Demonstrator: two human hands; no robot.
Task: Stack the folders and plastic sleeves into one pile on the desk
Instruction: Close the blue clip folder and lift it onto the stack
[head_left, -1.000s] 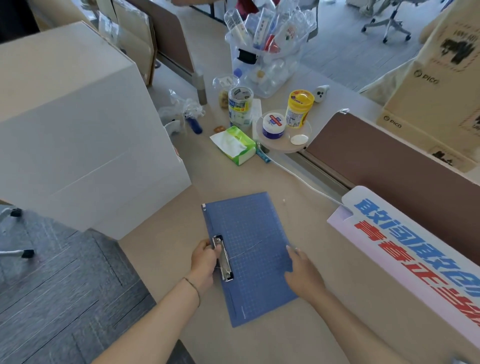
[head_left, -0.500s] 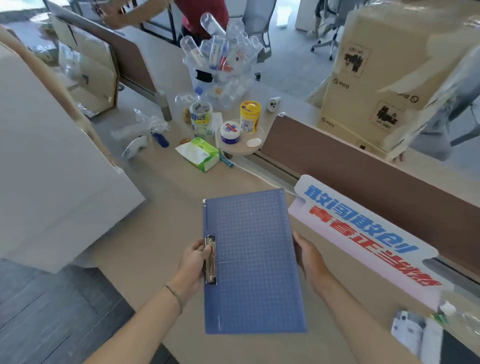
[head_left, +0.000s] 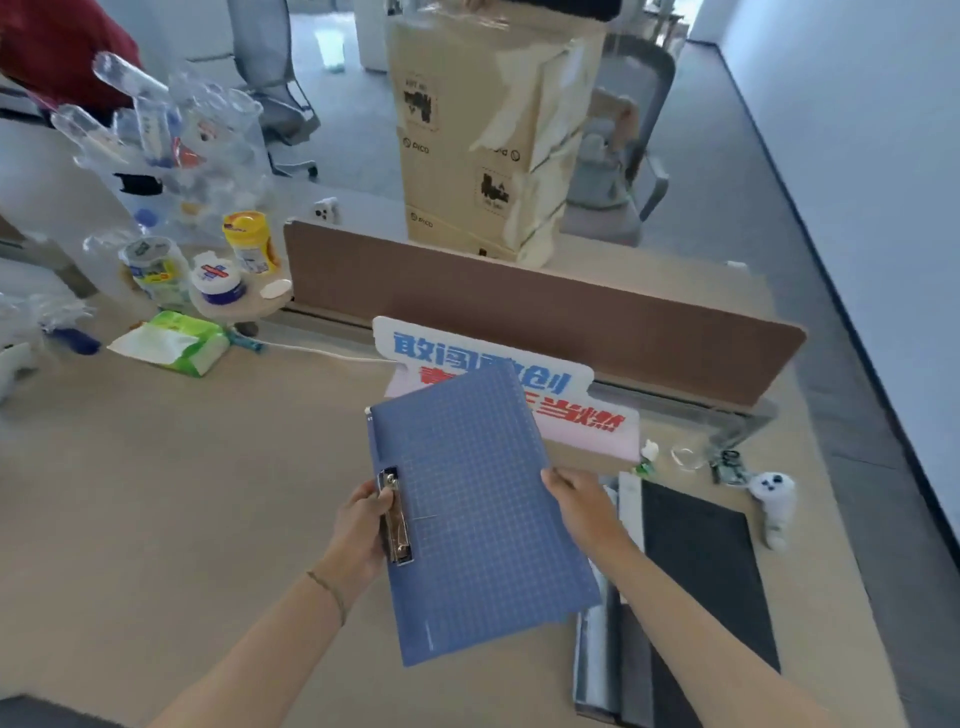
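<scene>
A blue grid-patterned folder (head_left: 478, 509) with a metal clip on its left edge is held up above the beige desk (head_left: 182, 493). My left hand (head_left: 361, 535) grips it at the clip side. My right hand (head_left: 582, 512) holds its right edge. To the right, flat on the desk, lies a pile with a black folder (head_left: 701, 571) on top and a clear plastic sleeve (head_left: 597, 654) sticking out along its left side. The blue folder's right corner overlaps that pile in the view.
A white sign with blue and red lettering (head_left: 561, 400) lies against the brown divider (head_left: 519, 317). A green tissue pack (head_left: 176, 345), jars on a small round stand (head_left: 244, 304) and a clear bin of bottles (head_left: 171, 150) sit at the left. A small white figure (head_left: 774, 499) stands at the right.
The blue folder has been lifted off the desk and carried to the right, held by both hands. My view has swung right, bringing the black folder pile into sight.
</scene>
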